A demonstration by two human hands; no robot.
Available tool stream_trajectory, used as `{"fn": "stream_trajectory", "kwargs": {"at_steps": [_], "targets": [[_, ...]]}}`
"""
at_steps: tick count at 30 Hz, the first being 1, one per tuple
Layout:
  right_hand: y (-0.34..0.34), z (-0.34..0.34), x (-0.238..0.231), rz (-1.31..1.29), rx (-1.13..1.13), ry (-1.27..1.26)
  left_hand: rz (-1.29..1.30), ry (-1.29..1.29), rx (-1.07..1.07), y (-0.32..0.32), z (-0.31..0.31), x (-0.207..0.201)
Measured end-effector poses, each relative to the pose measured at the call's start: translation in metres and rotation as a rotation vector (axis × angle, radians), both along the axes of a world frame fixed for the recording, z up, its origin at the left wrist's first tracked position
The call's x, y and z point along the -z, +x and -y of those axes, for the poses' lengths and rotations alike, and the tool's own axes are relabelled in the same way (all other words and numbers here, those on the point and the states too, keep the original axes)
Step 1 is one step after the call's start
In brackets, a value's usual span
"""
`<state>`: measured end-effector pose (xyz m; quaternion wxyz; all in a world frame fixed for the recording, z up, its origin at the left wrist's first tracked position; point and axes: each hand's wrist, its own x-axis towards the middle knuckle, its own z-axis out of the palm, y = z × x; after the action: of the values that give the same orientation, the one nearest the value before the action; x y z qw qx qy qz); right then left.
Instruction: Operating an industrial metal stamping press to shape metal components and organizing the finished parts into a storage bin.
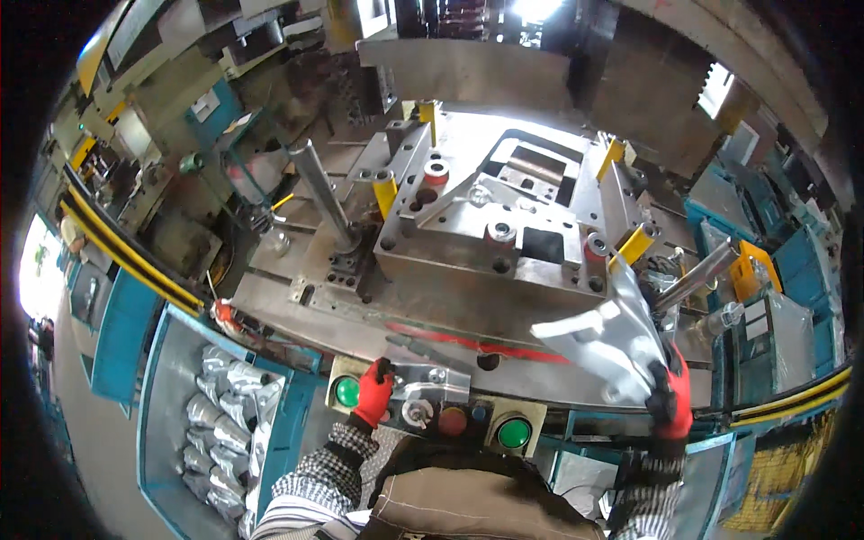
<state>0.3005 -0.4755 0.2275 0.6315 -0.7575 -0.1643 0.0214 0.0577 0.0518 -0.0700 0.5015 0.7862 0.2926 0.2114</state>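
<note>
My right hand (670, 396), in a red glove with dark fingers, is closed on the lower right end of a shiny stamped sheet-metal part (607, 342). The part is tilted up in front of the press die (486, 238), at its right front corner. My left hand (373, 393), gloved the same way, has its fingers curled at the left edge of a metal plate (441, 382) on the control box (531, 418). Whatever is between those fingers is hidden. A green push button (346, 391) is just left of this hand, and another green button (514, 434) is further right.
A blue bin (157, 423) with several formed metal parts stands at the left. Steel guide posts (322, 196) and yellow blocks (637, 243) surround the die. Red-handled tongs (222, 315) lie at the bed's left edge. Yellow-striped bars (135, 252) flank the press.
</note>
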Motion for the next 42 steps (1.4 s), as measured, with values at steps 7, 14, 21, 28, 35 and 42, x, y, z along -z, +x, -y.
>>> {"fn": "stream_trajectory", "kwargs": {"at_steps": [7, 14, 21, 28, 35, 42], "targets": [[0.190, -0.174, -0.076, -0.153, -0.502, 0.071, -0.018, -0.106, 0.031, 0.002, 0.007, -0.052], [0.326, -0.221, -0.049, 0.613, -0.895, -0.743, 0.337, -0.176, -0.004, -0.019, -0.004, -0.077], [0.334, -0.272, -0.015, -0.018, -0.623, -0.816, 0.347, -0.096, -0.188, -0.049, -0.048, -0.065], [0.130, -0.244, -0.078, 0.574, -0.329, -0.376, 0.103, 0.103, -0.256, -0.066, -0.065, -0.060], [-0.042, -0.070, 0.097, -0.373, -0.921, -0.893, -0.002, -0.102, 0.001, -0.108, -0.108, 0.011], [-0.134, -0.064, 0.289, -0.260, -0.198, -0.533, -0.268, -0.300, -0.121, -0.130, -0.106, 0.035]]}}
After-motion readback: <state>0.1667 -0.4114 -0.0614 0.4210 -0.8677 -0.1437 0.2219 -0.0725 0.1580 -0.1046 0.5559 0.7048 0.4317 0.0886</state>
